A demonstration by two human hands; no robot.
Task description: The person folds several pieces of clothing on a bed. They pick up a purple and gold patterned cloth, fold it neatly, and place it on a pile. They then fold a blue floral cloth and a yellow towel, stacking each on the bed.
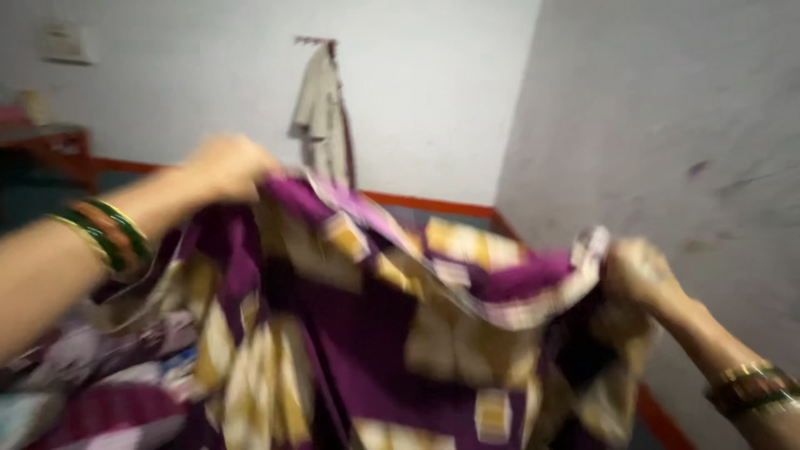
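Cloth: a large purple cloth (367,333) printed with yellow-gold and cream blocks, soft and creased, blurred by motion.
Edge: a pale patterned border runs along its top, folding over on itself near the middle.
Long axis: the upper edge stretches from side to side across the view, higher at the left and sagging lower toward the right; the rest hangs down from it out of the bottom of the picture.
Place: held up in the air between the two hands, in front of the corner of the room.
Left hand (229,167): closed over the top edge of the cloth at its higher end; green and gold bangles (104,233) sit on that wrist.
Right hand (637,271): gripping the lower right end of the edge, fingers curled into the fabric; bangles on this wrist too.
Behind: a pale garment (321,108) hangs from a hook on the white wall (433,75), with a red skirting strip below.
Left side: more patterned fabric (92,375) lies heaped below the raised arm.
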